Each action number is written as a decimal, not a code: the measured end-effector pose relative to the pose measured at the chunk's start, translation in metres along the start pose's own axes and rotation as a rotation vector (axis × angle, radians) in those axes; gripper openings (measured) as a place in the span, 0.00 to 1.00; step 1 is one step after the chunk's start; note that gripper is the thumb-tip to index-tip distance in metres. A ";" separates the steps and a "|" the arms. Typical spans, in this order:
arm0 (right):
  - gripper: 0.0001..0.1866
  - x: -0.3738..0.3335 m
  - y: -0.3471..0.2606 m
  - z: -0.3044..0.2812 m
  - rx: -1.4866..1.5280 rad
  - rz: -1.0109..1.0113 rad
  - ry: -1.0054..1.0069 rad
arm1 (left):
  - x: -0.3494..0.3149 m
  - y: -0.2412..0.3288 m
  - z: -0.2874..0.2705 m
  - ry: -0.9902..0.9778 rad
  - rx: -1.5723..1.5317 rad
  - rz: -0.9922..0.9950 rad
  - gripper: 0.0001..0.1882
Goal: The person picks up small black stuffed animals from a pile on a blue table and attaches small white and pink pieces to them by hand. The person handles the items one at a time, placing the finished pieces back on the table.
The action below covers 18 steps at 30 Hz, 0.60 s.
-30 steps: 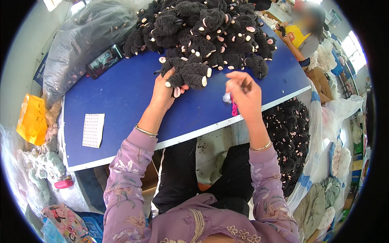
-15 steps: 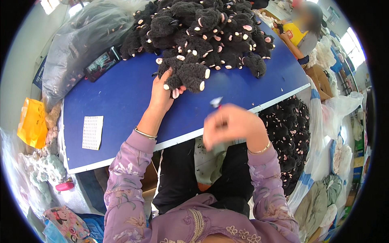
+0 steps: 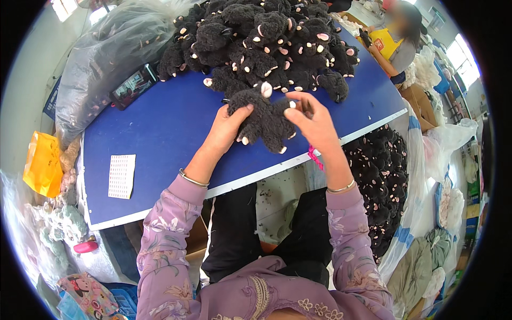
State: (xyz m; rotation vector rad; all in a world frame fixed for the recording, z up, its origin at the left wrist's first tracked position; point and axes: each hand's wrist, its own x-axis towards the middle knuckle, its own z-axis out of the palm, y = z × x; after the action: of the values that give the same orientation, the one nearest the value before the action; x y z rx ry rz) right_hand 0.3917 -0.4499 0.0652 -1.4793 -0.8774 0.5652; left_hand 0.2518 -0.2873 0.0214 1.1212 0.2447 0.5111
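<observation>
A fuzzy black plush toy (image 3: 261,120) with pale limb tips and a pink-lined ear is held up over the near part of the blue table (image 3: 176,138). My left hand (image 3: 226,125) is closed on its left side, thumb on top. My right hand (image 3: 314,120) pinches a limb at the toy's right between thumb and forefinger. A bright pink piece (image 3: 316,158) shows below the right palm; the hand hides the rest of it. Just beyond lies a large heap of similar black plush toys (image 3: 256,37).
A phone-like screen (image 3: 133,85) leans on a big clear plastic bag (image 3: 112,58) at the far left. A printed white sheet (image 3: 122,176) lies on the left of the table. More black toys (image 3: 378,186) fill a bag at the right. Another person (image 3: 394,45) sits far right.
My right hand has moved up and left from the table's front edge to grip the toy. The toy has come nearer and turned in my left hand.
</observation>
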 end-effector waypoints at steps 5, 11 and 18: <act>0.11 0.003 0.010 -0.001 -0.031 0.018 0.121 | 0.003 -0.001 0.003 0.024 0.110 0.045 0.12; 0.12 0.004 0.009 0.003 -0.030 0.050 0.127 | 0.007 -0.001 -0.003 0.042 -0.018 0.025 0.16; 0.11 0.008 0.022 0.020 0.029 -0.069 0.177 | -0.003 0.006 0.014 0.054 -0.037 -0.096 0.24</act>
State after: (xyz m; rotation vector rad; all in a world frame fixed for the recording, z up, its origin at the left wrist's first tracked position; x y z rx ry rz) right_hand 0.3847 -0.4303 0.0420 -1.4439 -0.7748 0.3878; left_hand 0.2533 -0.2979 0.0322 1.0551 0.3338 0.4592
